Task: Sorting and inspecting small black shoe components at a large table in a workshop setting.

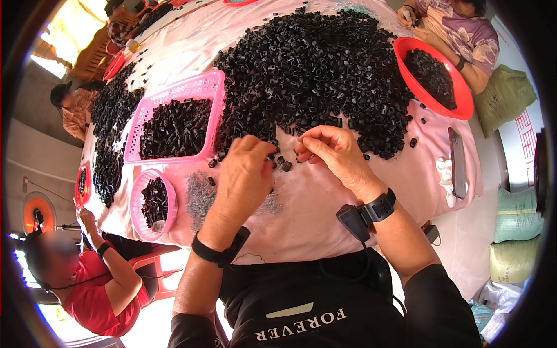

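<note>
A large heap of small black plastic pieces [313, 69], many short and tube-like, spreads over the pink-covered table [325, 214]. At the heap's near edge, my left hand [243, 174] is closed, with a small black plastic piece [271, 156] at its fingertips. Facing it, my right hand [339, 153] pinches thumb and fingers together; what they hold is too small to make out. A few loose black pieces [286, 166] lie between the hands. Beside my left wrist is a pile of tiny grey bits [201, 200], partly covered by my forearm.
Left of my hands stand a pink rectangular basket [218, 119] and a round pink basket [136, 200], both holding black pieces. A red bowl [462, 110] is at the right, near a phone [457, 162]. Other people [110, 284] sit around the table. Sacks [513, 214] are stacked at right.
</note>
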{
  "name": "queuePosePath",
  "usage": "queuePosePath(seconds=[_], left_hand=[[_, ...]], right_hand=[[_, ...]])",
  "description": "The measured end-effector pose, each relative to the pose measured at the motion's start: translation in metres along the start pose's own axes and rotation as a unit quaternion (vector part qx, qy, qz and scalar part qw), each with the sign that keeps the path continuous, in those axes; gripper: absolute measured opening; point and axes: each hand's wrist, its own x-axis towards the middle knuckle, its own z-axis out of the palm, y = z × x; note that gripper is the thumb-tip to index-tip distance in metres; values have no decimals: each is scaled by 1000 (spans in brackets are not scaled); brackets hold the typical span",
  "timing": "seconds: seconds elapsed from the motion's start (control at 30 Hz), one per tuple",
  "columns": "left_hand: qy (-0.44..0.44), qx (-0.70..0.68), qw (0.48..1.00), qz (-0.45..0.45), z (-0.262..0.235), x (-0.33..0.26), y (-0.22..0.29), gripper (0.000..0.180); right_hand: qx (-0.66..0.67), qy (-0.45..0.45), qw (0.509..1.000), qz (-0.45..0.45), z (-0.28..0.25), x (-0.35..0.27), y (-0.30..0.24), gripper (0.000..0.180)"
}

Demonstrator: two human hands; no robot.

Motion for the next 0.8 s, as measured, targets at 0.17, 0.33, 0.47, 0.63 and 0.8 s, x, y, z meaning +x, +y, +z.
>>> queuePosePath(seconds=[0.17, 0.33, 0.47, 0.63, 0.8], left_hand=[[-57, -23, 998, 17, 15, -3, 11, 30], [-75, -60, 994, 47, 11, -10, 11, 23], [-109, -52, 992, 24, -4, -20, -8, 19], [-75, 44, 996, 3, -18, -13, -14, 24], [-40, -29, 999, 17, 2, -7, -1, 20]], right_hand=[[-2, 1, 1000, 2, -1, 0, -2, 22], [7, -3, 1000, 4, -2, 0, 1, 22], [1, -5, 1000, 14, -1, 1, 0, 23], [-6, -2, 1000, 9, -1, 0, -1, 23], [-2, 3, 1000, 11, 0, 0, 0, 23]])
